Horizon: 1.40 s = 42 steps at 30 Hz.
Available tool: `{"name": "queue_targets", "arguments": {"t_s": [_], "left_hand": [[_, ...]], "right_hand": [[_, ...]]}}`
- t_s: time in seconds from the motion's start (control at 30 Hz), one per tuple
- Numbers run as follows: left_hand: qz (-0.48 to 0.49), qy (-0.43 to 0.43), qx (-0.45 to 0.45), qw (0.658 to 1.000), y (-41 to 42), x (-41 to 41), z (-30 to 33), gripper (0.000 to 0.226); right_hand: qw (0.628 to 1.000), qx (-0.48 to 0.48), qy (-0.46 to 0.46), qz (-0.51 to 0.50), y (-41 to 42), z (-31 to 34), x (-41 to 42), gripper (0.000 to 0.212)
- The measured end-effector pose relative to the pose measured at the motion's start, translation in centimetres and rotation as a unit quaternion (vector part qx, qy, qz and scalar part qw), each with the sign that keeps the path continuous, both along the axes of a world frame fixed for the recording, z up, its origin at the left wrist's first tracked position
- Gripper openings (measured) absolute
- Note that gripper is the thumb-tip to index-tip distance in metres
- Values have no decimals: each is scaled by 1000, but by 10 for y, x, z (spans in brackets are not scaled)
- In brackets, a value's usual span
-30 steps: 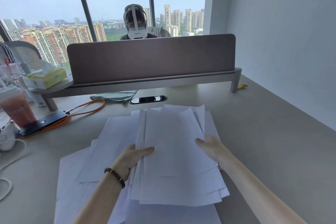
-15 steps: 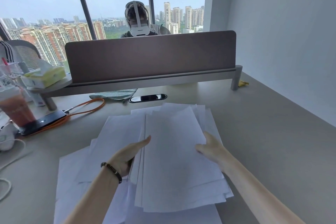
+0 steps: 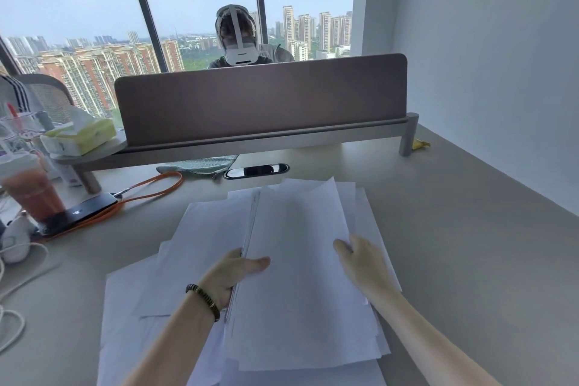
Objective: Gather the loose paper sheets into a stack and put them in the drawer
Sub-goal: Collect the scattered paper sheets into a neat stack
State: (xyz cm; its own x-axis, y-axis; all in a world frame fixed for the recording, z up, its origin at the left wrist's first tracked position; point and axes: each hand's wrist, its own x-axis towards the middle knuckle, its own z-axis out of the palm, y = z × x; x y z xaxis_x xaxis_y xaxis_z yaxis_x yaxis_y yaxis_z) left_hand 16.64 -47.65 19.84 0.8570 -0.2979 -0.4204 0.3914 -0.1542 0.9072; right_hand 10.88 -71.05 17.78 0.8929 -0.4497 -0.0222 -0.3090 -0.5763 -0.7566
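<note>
Uneven white paper stack [image 3: 297, 260] tilted atop loose sheets [image 3: 175, 285] spread on desk [image 3: 454, 260]

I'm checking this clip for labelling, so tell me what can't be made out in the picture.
Head view only:
- The drawer: nowhere in frame.
- Left hand fingers: tucked under the paper stack.
- Loose sheets: their near ends are cut off by the bottom edge, and overlap hides the count.
- Print on the paper: too faint to read.
</note>
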Motion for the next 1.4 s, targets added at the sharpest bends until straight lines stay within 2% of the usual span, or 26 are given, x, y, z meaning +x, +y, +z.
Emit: {"name": "queue_targets", "arguments": {"t_s": [0.13, 0.2, 0.27, 0.33, 0.4, 0.5, 0.6, 0.7, 0.8, 0.9, 1.0, 1.1, 1.17, 1.3, 1.4], "left_hand": [[16, -43, -43, 998, 1, -2, 2, 19], [26, -63, -70, 995, 2, -3, 6, 16], [35, -80, -96, 992, 2, -4, 12, 15], [40, -106, -119, 986, 3, -5, 17, 20], [41, -137, -131, 981, 3, -6, 25, 26], [54, -197, -146, 968, 3, -10, 41, 15], [53, -266, -176, 946, 3, -17, 54, 22], [47, -308, -195, 930, 4, -23, 60, 32], [32, -293, -187, 937, 6, -27, 55, 16], [14, -272, -179, 945, 11, -30, 48, 33], [18, -258, -186, 948, 14, -31, 47, 49], [37, -252, -193, 948, 9, -32, 48, 33], [45, -259, -190, 946, 3, -36, 51, 18], [43, -274, -197, 940, 1, -37, 55, 18], [33, -265, -202, 942, 7, -35, 51, 30]], "right_hand": [[1000, -24, -11, -4, -1, 1, -2, 27], [999, 0, -47, -9, -6, 3, 0, 21], [993, 99, -71, -3, -11, 10, 2, 29], [963, 255, -87, 28, -14, 18, 4, 31], [939, 317, -119, 62, -13, 32, 1, 25], [929, 297, -198, 98, -9, 58, -5, 28], [925, 250, -262, 113, -5, 74, -10, 25], [918, 245, -289, 116, -3, 80, -15, 18], [912, 252, -302, 116, 1, 81, -22, 26], [907, 273, -302, 113, 5, 77, -27, 36], [897, 296, -302, 131, 4, 74, -29, 33], [886, 320, -295, 161, 7, 72, -28, 26], [894, 291, -291, 177, 11, 73, -26, 25], [899, 279, -297, 161, 13, 75, -24, 23], [889, 311, -302, 146, 13, 75, -26, 20]]}}
